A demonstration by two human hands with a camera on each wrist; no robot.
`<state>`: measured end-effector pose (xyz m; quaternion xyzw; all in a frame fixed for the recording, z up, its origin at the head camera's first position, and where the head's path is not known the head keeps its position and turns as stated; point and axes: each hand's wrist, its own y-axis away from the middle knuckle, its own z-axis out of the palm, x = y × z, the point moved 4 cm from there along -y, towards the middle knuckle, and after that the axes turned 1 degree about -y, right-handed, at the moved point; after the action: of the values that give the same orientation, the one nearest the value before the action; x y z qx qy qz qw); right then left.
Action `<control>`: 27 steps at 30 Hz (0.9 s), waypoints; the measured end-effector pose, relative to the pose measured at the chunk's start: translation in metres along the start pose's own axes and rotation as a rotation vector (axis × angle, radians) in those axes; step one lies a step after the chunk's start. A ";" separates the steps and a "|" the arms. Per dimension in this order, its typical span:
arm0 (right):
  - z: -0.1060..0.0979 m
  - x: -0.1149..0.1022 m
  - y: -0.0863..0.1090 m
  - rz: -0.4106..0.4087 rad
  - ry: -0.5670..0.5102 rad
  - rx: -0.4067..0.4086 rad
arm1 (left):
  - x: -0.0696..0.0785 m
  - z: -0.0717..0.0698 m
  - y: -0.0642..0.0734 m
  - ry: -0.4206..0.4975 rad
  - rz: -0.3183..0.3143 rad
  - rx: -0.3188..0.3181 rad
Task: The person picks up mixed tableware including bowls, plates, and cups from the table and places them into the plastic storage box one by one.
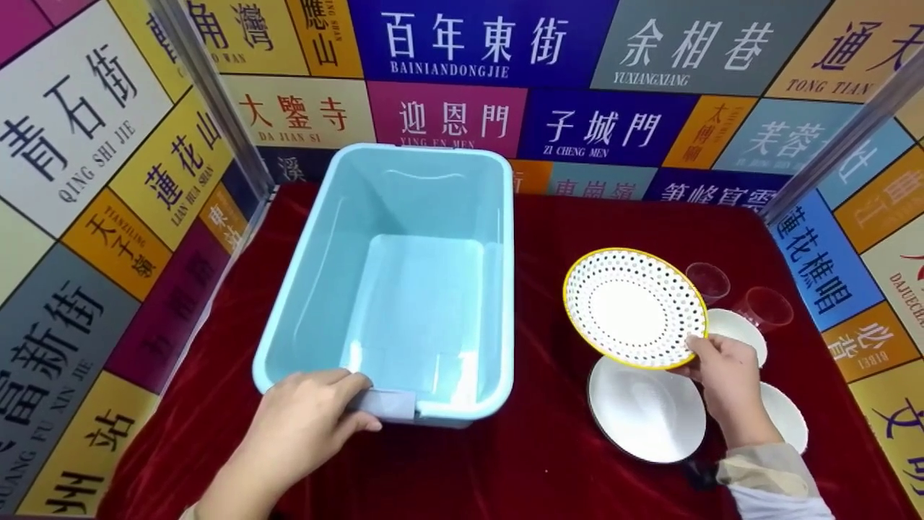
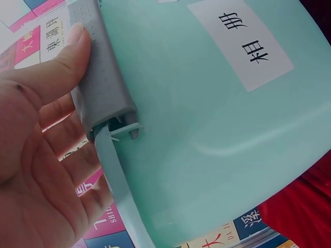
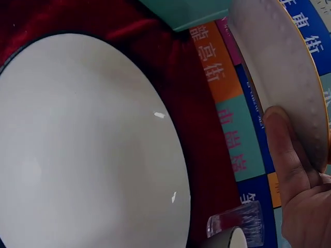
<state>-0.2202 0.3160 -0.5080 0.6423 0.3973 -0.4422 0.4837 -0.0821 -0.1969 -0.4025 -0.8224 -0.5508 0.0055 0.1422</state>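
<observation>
Walls of coloured place-name signs (image 1: 484,40) enclose a worktop (image 1: 548,455) draped in dark red cloth. The dotted plate (image 1: 628,314) should be light, stiff and breakable if ceramic, though the material is hard to tell in these views; its smooth face could slip, so the rim, backed by support underneath, is the sound hold. It is a white round with rings of dark and grey dots and a yellow edge, tilted up and leftward from the fingers of the right hand (image 1: 733,383), which pinch its rim. Just below it, left of those fingers, lies a white plate (image 1: 646,415). The left hand (image 1: 310,408) grips the grey handle (image 1: 386,404) of a pale blue tub (image 1: 507,310) extending ahead of its fingers, probably light, slightly flexible plastic, best taken there.
</observation>
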 end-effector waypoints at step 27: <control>0.004 -0.050 0.079 -0.087 -0.170 -0.093 | -0.008 0.000 -0.010 0.162 0.007 -0.157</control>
<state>-0.1617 0.2909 -0.4395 0.5616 0.4023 -0.4969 0.5252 -0.0941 -0.2002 -0.4017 -0.8307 -0.5333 -0.1038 0.1213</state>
